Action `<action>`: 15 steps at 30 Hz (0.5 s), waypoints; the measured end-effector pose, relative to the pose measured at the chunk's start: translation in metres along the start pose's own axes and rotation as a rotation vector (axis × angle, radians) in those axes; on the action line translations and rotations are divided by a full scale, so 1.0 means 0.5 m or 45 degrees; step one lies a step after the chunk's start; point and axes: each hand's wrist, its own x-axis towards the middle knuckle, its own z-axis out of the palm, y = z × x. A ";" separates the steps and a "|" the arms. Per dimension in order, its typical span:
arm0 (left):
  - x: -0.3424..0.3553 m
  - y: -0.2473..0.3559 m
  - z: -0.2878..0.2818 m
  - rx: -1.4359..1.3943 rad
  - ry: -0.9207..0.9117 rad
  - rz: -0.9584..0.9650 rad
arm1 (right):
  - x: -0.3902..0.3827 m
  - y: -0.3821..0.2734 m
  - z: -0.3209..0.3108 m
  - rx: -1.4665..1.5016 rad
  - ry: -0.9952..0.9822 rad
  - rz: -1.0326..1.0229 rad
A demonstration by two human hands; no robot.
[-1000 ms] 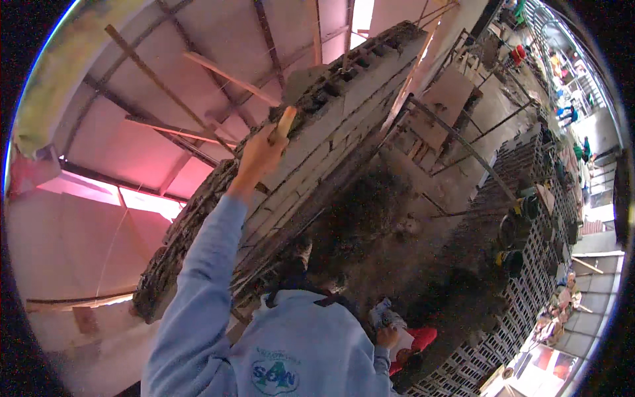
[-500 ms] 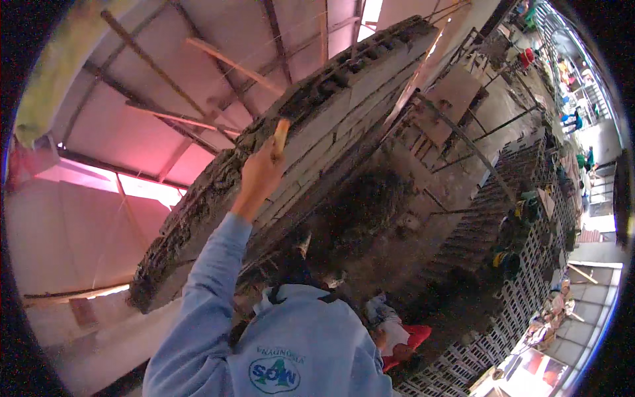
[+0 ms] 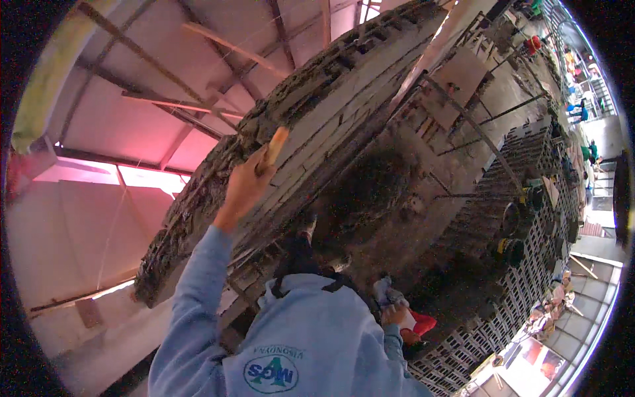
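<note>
My left hand [image 3: 246, 188] is raised at the top of a block wall [image 3: 331, 142], its fingers closed round a short yellowish wooden handle [image 3: 277, 143]. Whatever tool this handle belongs to does not show. Rough wet-looking mortar [image 3: 198, 212] lies along the wall's upper edge, beside the hand. Low on the right, partly behind my body, is my right hand [image 3: 395, 313]. It is bent close to a greyish bundle [image 3: 383, 291] and a red and white thing [image 3: 421, 323]. Its fingers are too small and dark to read.
Stacked hollow blocks [image 3: 509, 298] run along the right side. Metal scaffold poles [image 3: 473, 139] and a brown board [image 3: 456, 86] stand beyond the wall. Dark mortar or soil [image 3: 370, 192] covers the ground below. Roof beams [image 3: 231, 46] cross on the left.
My left hand has shifted slightly left and down, and the wooden handle leans more to the right. My right hand and forearm show more clearly beside the red and white thing.
</note>
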 end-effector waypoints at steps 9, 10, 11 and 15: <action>0.040 0.058 -0.014 0.018 0.201 -0.062 | 0.083 0.031 -0.059 -1.724 -0.043 -0.906; 0.041 0.050 0.005 -0.045 0.215 -0.079 | 0.087 0.043 -0.065 -1.822 -0.036 -0.891; 0.036 0.018 0.017 -0.102 0.245 -0.115 | 0.096 0.054 -0.067 -1.879 -0.047 -0.869; 0.015 -0.022 0.021 -0.034 0.306 -0.131 | 0.108 0.070 -0.114 -2.186 0.029 -1.006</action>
